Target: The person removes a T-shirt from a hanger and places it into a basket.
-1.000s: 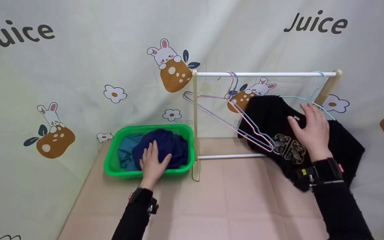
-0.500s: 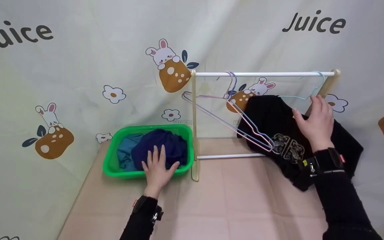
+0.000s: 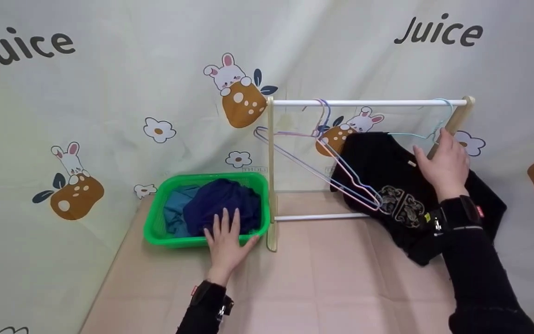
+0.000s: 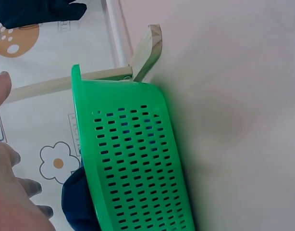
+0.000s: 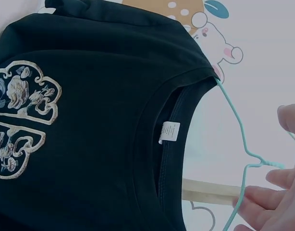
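Black embroidered T-shirt [image 3: 371, 162] hangs on its turquoise hanger [image 5: 263, 162], seemingly settled; the right hand [image 3: 448, 168], fingers parted, and left hand [image 3: 228, 247], fingers spread, have shifted rightward, both empty.

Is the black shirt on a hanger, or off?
On. The black shirt has one arm of the mint hanger going inside its neckline.

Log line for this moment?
left hand: fingers spread, by green basket; right hand: near teal hanger; black shirt: on teal hanger; navy cloth: in green basket
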Demonstrator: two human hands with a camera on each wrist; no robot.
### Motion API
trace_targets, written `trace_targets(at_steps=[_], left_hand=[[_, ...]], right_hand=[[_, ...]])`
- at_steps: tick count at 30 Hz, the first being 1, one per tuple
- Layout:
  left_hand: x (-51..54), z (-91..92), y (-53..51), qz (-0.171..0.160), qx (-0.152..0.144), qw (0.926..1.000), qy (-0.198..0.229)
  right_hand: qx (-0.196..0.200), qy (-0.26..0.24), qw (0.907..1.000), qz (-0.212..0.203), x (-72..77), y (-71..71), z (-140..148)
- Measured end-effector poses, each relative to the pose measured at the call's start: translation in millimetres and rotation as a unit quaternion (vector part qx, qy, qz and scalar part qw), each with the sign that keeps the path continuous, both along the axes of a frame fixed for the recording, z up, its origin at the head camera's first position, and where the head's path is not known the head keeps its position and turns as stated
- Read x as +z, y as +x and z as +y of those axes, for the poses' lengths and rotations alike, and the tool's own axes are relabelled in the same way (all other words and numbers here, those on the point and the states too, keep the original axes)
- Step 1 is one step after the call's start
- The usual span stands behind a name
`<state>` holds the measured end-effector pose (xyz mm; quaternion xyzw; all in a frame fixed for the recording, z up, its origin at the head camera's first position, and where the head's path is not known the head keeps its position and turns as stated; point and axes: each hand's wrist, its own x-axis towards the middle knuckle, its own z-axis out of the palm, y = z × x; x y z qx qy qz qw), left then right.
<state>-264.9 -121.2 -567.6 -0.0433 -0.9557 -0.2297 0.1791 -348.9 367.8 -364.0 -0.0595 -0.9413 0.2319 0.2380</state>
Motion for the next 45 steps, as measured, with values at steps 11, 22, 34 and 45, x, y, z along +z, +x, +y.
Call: trace_targets(at_steps=[11, 22, 34, 45], left_hand=[[-8.8, 20.3, 5.1, 0.020, -0.020, 0.9995, -0.011], [-16.0, 43.0, 8.7, 0.031, -0.046, 0.9983, -0.018], [-17.6, 65.1, 6.6, 0.009, -0.059, 0.9980, -0.021], [-23.6, 71.0, 8.1, 0.000, -0.068, 0.9973, -0.027]], right_hand=[[0.005, 0.022, 0.9997, -0.013, 10.3, -8.4, -1.8], [0.022, -0.022, 0.9995, 0.009, 23.2, -12.4, -12.4], [0.032, -0.053, 0.9942, 0.087, 30.5, -3.3, -20.6], [0.070, -0.088, 0.9914, 0.067, -10.9, 11.5, -9.1]])
